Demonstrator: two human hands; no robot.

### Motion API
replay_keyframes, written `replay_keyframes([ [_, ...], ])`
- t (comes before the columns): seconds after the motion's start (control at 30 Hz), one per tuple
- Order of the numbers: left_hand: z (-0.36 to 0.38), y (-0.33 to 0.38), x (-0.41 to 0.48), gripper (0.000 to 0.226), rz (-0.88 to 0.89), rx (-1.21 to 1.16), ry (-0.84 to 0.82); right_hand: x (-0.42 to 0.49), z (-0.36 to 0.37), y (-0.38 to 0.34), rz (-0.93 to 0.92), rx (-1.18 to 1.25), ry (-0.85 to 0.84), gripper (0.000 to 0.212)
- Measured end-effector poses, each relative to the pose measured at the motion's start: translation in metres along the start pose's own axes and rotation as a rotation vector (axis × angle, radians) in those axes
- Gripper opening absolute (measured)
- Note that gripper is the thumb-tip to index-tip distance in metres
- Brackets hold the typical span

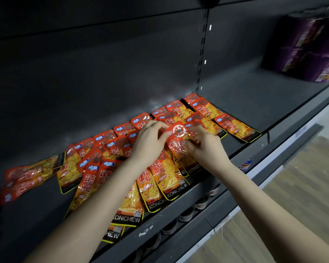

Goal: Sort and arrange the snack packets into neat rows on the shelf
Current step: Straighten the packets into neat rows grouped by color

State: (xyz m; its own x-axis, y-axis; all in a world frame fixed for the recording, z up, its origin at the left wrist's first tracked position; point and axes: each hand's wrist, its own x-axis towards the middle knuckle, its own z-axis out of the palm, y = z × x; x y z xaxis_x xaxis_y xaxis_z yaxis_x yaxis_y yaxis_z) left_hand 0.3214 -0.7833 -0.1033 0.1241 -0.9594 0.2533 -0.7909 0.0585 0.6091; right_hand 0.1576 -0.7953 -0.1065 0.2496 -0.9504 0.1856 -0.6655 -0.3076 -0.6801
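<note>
Several red and orange snack packets (160, 179) lie across the dark shelf (241, 147), overlapping in a loose heap at the left and middle. A tidier group of packets (234, 126) lies flat at the right end. Both hands hold one red packet (179, 138) above the middle of the heap. My left hand (150, 143) pinches its upper left edge. My right hand (205, 147) grips its right side with curled fingers. A few packets (32, 173) lie apart at the far left, and some hang over the front edge.
Purple boxes (308, 48) stand on the shelf section at the upper right. A slotted upright (202, 52) divides the grey back panel. Jars or cans (201, 204) sit on the shelf below. Wooden floor (292, 196) shows at the right.
</note>
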Motion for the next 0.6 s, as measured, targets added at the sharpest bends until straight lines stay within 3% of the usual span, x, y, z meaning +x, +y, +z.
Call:
replay_keyframes([
  [0.13, -0.011, 0.007, 0.001, 0.02, 0.0, -0.03, 0.079, 0.002, -0.005, -0.015, -0.05, 0.06, 0.045, 0.028],
  [0.37, -0.056, -0.004, -0.004, 0.022, 0.028, -0.132, 0.227, 0.017, 0.01, -0.057, -0.207, 0.076, 0.106, 0.028],
  [0.6, -0.125, -0.052, -0.049, 0.045, -0.083, -0.101, 0.266, 0.011, 0.068, -0.131, -0.308, 0.219, -0.004, 0.026],
])
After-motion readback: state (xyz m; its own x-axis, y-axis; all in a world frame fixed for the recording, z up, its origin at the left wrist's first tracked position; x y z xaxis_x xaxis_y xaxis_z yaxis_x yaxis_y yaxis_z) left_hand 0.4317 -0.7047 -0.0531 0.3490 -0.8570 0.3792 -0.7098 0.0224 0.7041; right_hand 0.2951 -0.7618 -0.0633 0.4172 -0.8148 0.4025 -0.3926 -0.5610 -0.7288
